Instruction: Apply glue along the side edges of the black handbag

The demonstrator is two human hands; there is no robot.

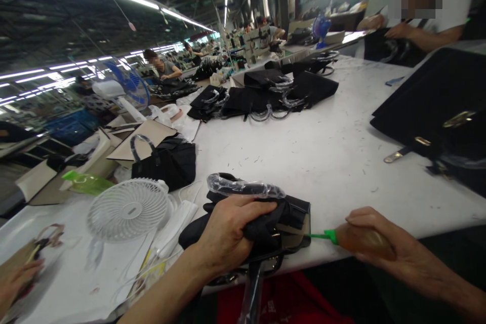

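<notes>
"Head view: how are the hands set from where you stand?"

"The left forearm slants up from the bottom edge, and the left hand (224, 230) lies palm down over a black bag (261, 223), index finger stretched across it, the others bent and pressing the cloth. The right hand (395, 245) comes in from the lower right, its fingers curled round a squeeze bottle (362, 242)."

"And what do those things look like?"

"The bag is soft, dark and bunched, with a beige panel (292, 233) showing just beyond the left fingertips and a plastic-wrapped handle (248, 187) arching on the far side of them. A wrapped strap (252, 288) hangs on the near side. The bottle is amber and see-through, with a thin green nozzle (321, 236)."

"Which way does the bottle point?"

"Leftward, out of the right fingers to the bag's edge. Its long axis runs nearly level, sideways across the view. I can't tell whether the tip touches. The bag lies sideways too, under the left fingers, its beige end facing the bottle."

"Anything round about?"

"A white fan (131, 210) stands left of the left fingers, and more black bags (266, 93) lie well beyond them on the white table (315, 157). A co-worker's hand (23, 278) shows at the lower left."
</notes>
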